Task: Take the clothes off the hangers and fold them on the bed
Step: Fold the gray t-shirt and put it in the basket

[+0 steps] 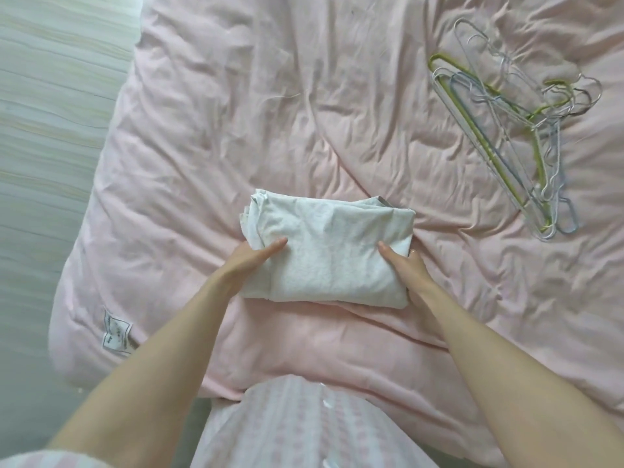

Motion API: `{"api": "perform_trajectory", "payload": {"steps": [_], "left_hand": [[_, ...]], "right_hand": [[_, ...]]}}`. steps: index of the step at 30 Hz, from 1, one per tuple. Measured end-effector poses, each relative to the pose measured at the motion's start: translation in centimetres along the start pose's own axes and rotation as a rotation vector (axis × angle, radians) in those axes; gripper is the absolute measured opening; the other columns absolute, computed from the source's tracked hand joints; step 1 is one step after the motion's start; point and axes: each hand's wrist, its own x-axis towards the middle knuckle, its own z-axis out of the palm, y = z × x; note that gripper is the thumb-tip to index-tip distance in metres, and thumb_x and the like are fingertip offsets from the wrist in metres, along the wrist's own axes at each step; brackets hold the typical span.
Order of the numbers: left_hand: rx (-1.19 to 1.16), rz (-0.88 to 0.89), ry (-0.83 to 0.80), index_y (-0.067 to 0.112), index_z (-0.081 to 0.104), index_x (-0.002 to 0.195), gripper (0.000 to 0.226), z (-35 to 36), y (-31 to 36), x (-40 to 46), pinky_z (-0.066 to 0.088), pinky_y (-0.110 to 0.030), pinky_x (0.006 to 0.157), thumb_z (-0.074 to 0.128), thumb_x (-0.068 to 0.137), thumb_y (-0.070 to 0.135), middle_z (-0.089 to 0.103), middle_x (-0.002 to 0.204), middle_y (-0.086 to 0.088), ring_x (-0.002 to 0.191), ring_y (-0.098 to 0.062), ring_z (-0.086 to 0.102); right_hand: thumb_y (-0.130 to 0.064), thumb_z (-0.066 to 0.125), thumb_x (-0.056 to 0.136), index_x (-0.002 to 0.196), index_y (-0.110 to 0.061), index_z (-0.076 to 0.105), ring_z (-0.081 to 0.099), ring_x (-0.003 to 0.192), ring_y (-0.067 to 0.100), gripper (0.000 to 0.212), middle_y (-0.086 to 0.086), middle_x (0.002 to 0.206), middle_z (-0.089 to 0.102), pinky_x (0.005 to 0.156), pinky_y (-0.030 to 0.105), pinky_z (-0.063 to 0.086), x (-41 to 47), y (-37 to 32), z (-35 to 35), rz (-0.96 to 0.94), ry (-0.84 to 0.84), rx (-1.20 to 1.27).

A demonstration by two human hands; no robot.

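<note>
A pale grey-white garment [324, 244] lies folded into a thick rectangle on the pink bed cover [236, 130], near the middle of the head view. My left hand [250, 261] grips its left edge, thumb on top and fingers tucked under. My right hand [405, 265] grips the right edge the same way. A heap of empty wire hangers [506, 130], white, grey and one yellow-green, rests on the cover at the upper right, well apart from the garment.
The bed's left edge drops to a pale wood-grain floor [50, 130]. A white care label [116, 336] is sewn on the cover at the lower left. My pink striped clothing [304, 427] fills the bottom centre.
</note>
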Motion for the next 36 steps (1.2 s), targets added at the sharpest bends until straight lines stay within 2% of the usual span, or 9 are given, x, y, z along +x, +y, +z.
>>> {"api": "perform_trajectory", "payload": {"steps": [2, 4, 8, 14, 19, 23, 27, 32, 36], "left_hand": [[-0.029, -0.055, 0.006, 0.019, 0.06, 0.109, 0.037, 0.6, -0.2, -0.3, 0.048, -0.023, 0.063, 0.072, 0.08, 0.039, 0.068, 0.099, 0.004, 0.087, -0.011, 0.064], [-0.075, -0.111, -0.052, 0.013, 0.059, 0.114, 0.043, 0.6, -0.7, -0.8, 0.053, -0.028, 0.063, 0.074, 0.079, 0.032, 0.07, 0.101, -0.003, 0.087, -0.018, 0.068], [-0.031, -0.157, -0.133, 0.012, 0.058, 0.115, 0.038, 0.3, -3.4, -3.7, 0.054, -0.032, 0.066, 0.071, 0.083, 0.029, 0.069, 0.104, -0.006, 0.089, -0.021, 0.068], [-0.171, -0.101, -0.047, 0.015, 0.057, 0.118, 0.038, 0.8, -10.5, -9.7, 0.054, -0.033, 0.07, 0.07, 0.084, 0.025, 0.068, 0.107, -0.007, 0.093, -0.022, 0.066], [-0.373, -0.066, 0.084, 0.012, 0.056, 0.117, 0.045, 0.8, -18.6, -16.4, 0.055, -0.038, 0.078, 0.073, 0.08, 0.031, 0.068, 0.107, -0.01, 0.094, -0.026, 0.066], [-0.609, -0.059, 0.185, 0.011, 0.054, 0.125, 0.054, 0.7, -25.9, -21.8, 0.055, -0.042, 0.08, 0.073, 0.079, 0.032, 0.067, 0.11, -0.01, 0.098, -0.028, 0.066], [-0.876, -0.039, 0.311, 0.012, 0.055, 0.121, 0.042, 0.9, -33.8, -27.3, 0.052, -0.045, 0.088, 0.067, 0.085, 0.029, 0.067, 0.109, -0.011, 0.1, -0.029, 0.064], [-1.17, -0.066, 0.451, 0.013, 0.052, 0.122, 0.044, 2.1, -44.4, -33.9, 0.049, -0.043, 0.094, 0.067, 0.085, 0.032, 0.065, 0.113, -0.012, 0.101, -0.028, 0.063], [-1.399, -0.091, 0.587, 0.013, 0.053, 0.121, 0.044, 4.7, -53.3, -38.5, 0.047, -0.042, 0.096, 0.068, 0.084, 0.033, 0.064, 0.11, -0.01, 0.1, -0.028, 0.061]], "right_hand": [[-0.025, 0.071, 0.083, 0.104, -0.009, 0.06, 0.066, 0.087, 0.018, 0.028, 0.005, 0.099, 0.067, 0.081, 0.033, 0.055, -0.7, -0.2, 0.1, 0.072, -0.052, 0.079], [-0.021, 0.07, 0.084, 0.108, -0.004, 0.061, 0.067, 0.085, 0.021, 0.031, 0.01, 0.1, 0.069, 0.07, 0.031, 0.055, -1.7, -0.4, -0.3, 0.171, -0.132, 0.105], [-0.021, 0.069, 0.083, 0.105, -0.008, 0.064, 0.07, 0.084, 0.025, 0.026, 0.01, 0.097, 0.072, 0.061, 0.031, 0.055, -4.7, 0.7, -1.7, 0.279, -0.223, 0.075], [-0.015, 0.064, 0.081, 0.109, -0.007, 0.063, 0.068, 0.094, 0.027, 0.029, 0.01, 0.1, 0.072, 0.088, 0.042, 0.054, -9.1, 3.7, -1.7, 0.177, -0.285, -0.106], [-0.019, 0.065, 0.078, 0.112, -0.008, 0.063, 0.068, 0.096, 0.028, 0.036, 0.009, 0.103, 0.072, 0.09, 0.042, 0.053, -13.7, 4.4, -0.2, 0.049, -0.425, -0.345], [-0.012, 0.06, 0.082, 0.107, -0.014, 0.062, 0.066, 0.096, 0.029, 0.025, 0.01, 0.105, 0.069, 0.089, 0.043, 0.053, -18.9, 5.0, 3.5, -0.075, -0.533, -0.489], [-0.018, 0.061, 0.085, 0.108, -0.009, 0.062, 0.067, 0.092, 0.03, 0.025, 0.012, 0.104, 0.068, 0.086, 0.043, 0.054, -23.8, 7.3, 9.5, -0.185, -0.618, -0.748], [-0.02, 0.062, 0.088, 0.107, -0.008, 0.062, 0.066, 0.095, 0.032, 0.022, 0.013, 0.104, 0.068, 0.09, 0.049, 0.052, -30.7, 13.7, 17.5, -0.328, -0.789, -1.031], [-0.024, 0.065, 0.086, 0.116, -0.007, 0.059, 0.066, 0.096, 0.033, 0.035, 0.014, 0.109, 0.067, 0.089, 0.051, 0.052, -36.5, 21.5, 22.9, -0.4, -0.92, -1.251]]}}
